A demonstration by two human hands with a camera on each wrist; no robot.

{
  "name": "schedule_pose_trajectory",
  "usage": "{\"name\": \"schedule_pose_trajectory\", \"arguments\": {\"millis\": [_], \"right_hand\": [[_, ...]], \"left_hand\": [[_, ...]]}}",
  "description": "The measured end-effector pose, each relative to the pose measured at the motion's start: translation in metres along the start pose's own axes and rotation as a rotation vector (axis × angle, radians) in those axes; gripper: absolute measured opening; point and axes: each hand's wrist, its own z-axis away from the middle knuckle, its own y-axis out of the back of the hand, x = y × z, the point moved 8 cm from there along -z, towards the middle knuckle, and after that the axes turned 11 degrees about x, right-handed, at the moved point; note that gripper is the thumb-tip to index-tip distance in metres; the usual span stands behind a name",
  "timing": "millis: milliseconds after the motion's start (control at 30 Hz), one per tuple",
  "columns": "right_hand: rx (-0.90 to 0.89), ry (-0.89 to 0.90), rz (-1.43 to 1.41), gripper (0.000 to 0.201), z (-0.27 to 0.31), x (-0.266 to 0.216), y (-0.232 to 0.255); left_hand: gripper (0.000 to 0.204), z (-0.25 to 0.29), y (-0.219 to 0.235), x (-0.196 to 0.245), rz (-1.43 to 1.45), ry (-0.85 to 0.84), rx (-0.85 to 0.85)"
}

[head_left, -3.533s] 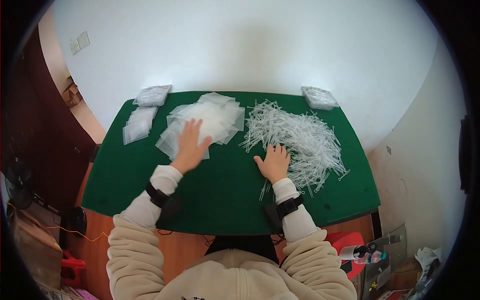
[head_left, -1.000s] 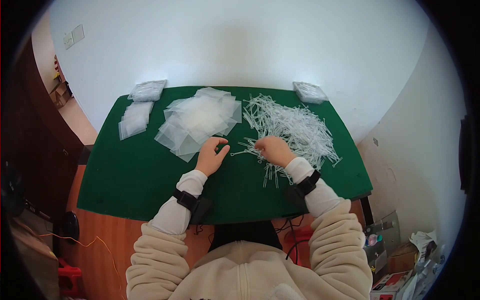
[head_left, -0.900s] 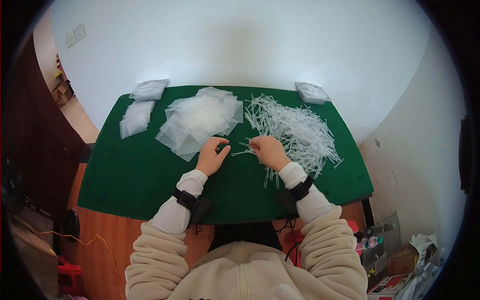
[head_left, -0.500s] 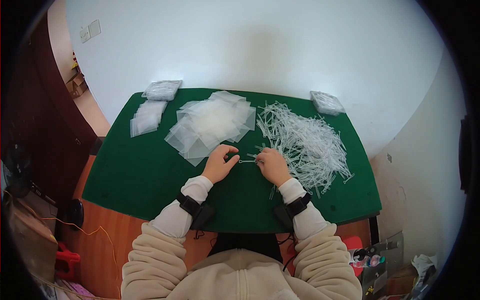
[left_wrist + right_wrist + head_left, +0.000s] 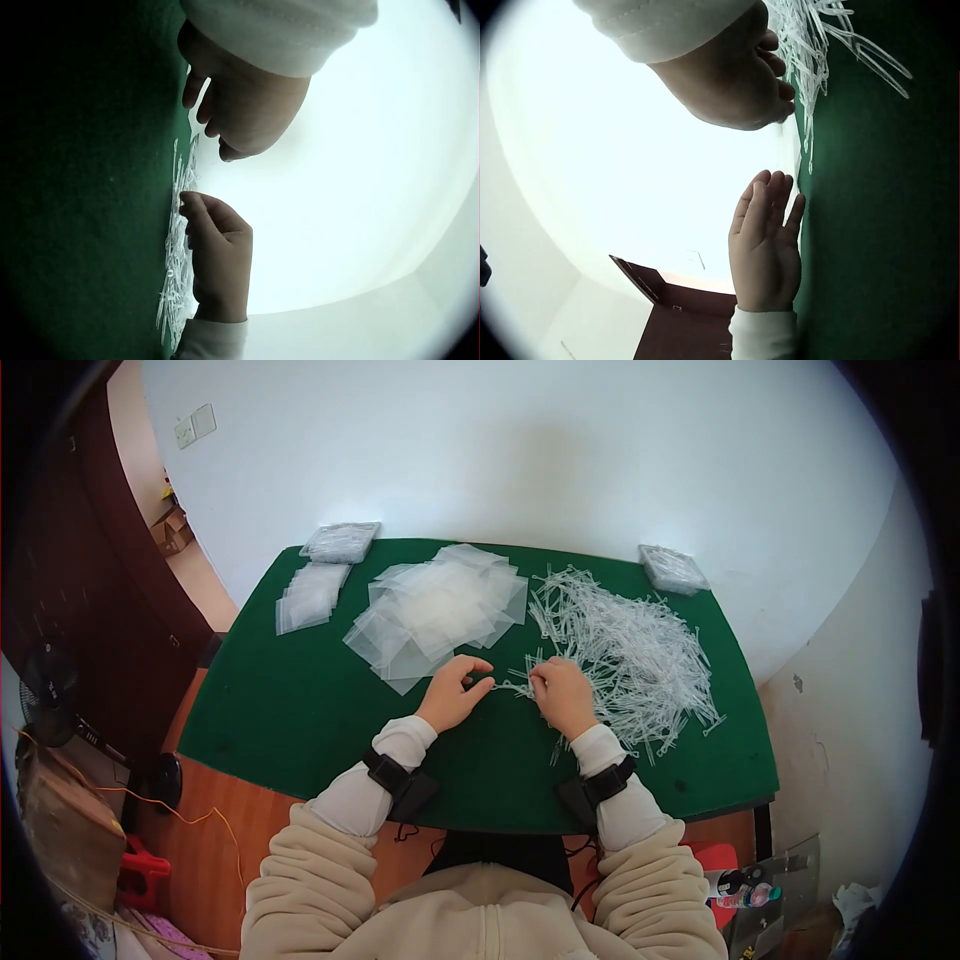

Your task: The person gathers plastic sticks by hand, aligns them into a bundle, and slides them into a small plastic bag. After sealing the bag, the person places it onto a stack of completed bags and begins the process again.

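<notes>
My right hand (image 5: 567, 700) is low at the near-left edge of a heap of clear plastic sticks (image 5: 630, 650) with small looped ends. Its thumb and index finger pinch at a loose stick (image 5: 512, 688) pointing left; the fingertips hide the stick's right end. In the left wrist view this right hand (image 5: 220, 259) shows thumb and index together beside the heap. Opposite it, my left hand (image 5: 455, 692) holds nothing, thumb apart from loosely bent fingers, close to the stick's free end. The right wrist view shows that left hand (image 5: 766, 247) with fingers extended.
Beyond the left hand lies a spread of clear zip bags (image 5: 440, 605). A smaller row of bags (image 5: 312, 596) is at the back left. Filled packs stand at the far corners, one left (image 5: 341, 542), one right (image 5: 673, 569). All rest on a green table (image 5: 300, 730) against a wall.
The left hand has come off the bags toward the middle. The right hand has gone from lying spread at the heap to pinching at a stick by its edge. The head view has shifted slightly.
</notes>
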Motion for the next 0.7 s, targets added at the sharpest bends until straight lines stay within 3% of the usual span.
{"name": "schedule_pose_trajectory", "arguments": {"millis": [133,400,700], "right_hand": [[-0.092,0.026,-0.028,0.008,0.012,-0.003,-0.016],[-0.107,0.049,0.020,0.008,0.015,-0.011,-0.022],[-0.015,0.031,-0.010,0.007,0.014,-0.009,-0.015]], "left_hand": [[0.020,0.000,-0.003,-0.002,-0.012,-0.009,-0.018],[0.017,0.004,-0.004,0.007,0.035,0.003,-0.090],[0.017,0.003,-0.008,0.007,0.009,0.005,-0.125]]}}
